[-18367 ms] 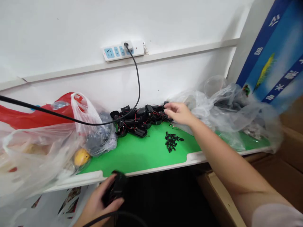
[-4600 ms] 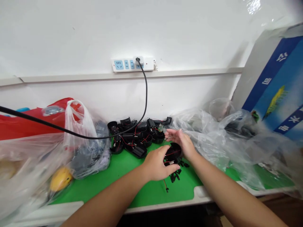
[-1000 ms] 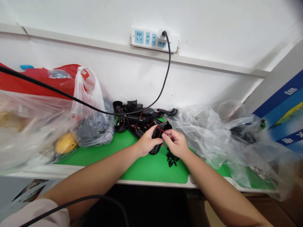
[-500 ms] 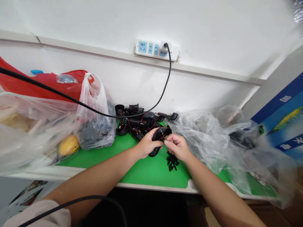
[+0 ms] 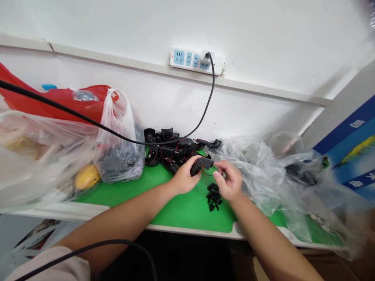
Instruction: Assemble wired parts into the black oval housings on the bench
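- Red plastic bag (image 5: 88, 95): lies at the far left against the wall, behind a clear plastic bag (image 5: 38, 156). A black cable (image 5: 73, 105) crosses in front of it.
- White carrier bag (image 5: 115, 121): stands upright and holds dark contents. A yellow fruit (image 5: 87, 177) lies just left of it.
- Heap of black plastic housings (image 5: 166, 146): sits against the wall on the green mat (image 5: 181, 214), with red wires running among the pieces.
- Left hand (image 5: 184, 177): rests above the mat, just in front of the heap. Its fingers curl closely around the black housing (image 5: 200, 164) and hold it.
- Black housing: sits between the hands, above the mat, and is not touching the pile below. Compared with the prior view, it lies flatter and is turned, no longer arching upright. Fine red wires hang from its underside.
- Right hand (image 5: 230, 180): has drawn back to the right and no longer touches the housing. Its fingers (image 5: 221, 168) are bent, with the tips narrowly spaced. Any thin wire between them would be too small to tell.
- Small black parts (image 5: 213, 197): form a compact pile on the mat, directly below and between the hands.
- Crumpled clear plastic bag (image 5: 252, 171): lies right of the right hand, on the mat.
- Blue printed box (image 5: 354, 144): stands at the far right.
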Tool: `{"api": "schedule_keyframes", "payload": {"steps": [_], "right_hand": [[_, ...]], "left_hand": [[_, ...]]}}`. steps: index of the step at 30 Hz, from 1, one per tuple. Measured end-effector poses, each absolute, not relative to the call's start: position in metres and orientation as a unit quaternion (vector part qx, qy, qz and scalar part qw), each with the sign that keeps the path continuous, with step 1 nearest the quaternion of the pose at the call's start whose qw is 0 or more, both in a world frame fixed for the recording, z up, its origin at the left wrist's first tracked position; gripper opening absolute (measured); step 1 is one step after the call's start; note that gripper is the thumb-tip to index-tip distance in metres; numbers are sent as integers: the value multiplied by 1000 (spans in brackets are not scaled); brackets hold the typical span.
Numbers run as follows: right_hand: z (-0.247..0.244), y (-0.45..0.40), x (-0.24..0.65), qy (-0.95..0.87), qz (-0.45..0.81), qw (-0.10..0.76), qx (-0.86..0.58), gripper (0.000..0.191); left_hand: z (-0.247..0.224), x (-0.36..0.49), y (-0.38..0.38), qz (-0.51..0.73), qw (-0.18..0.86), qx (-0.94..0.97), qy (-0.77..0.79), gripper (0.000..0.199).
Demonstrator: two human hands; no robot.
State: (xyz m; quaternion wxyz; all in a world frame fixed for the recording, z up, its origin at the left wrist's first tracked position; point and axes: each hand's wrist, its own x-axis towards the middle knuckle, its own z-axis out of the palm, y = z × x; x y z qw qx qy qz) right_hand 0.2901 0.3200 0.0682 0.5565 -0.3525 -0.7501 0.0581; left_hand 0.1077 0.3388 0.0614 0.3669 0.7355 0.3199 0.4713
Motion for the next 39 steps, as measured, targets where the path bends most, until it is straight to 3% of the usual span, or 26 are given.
{"api": "schedule_keyframes", "payload": {"steps": [2,5,10,17,25,33,39], "right_hand": [[74,319,290,-731,21,581,-357,27],[81,318,285,-758,20,537,-370,33],[83,318,280,-761,93,528,-365,15],[82,319,286,-700,122,620,-334,13],[78,320,286,-733,120,571,-349,19],[72,322,275,-748,114,494,-429,15],[61,322,262,-733,126,488,-457,15]], "left_hand": [[61,109,336,466,356,740,329,56],[58,111,333,461,344,752,322,57],[58,113,332,463,368,734,333,56],[76,113,331,417,674,488,366,48],[81,105,334,398,772,398,296,47],[74,112,334,420,688,495,324,72],[65,115,336,449,580,593,331,68]]}}
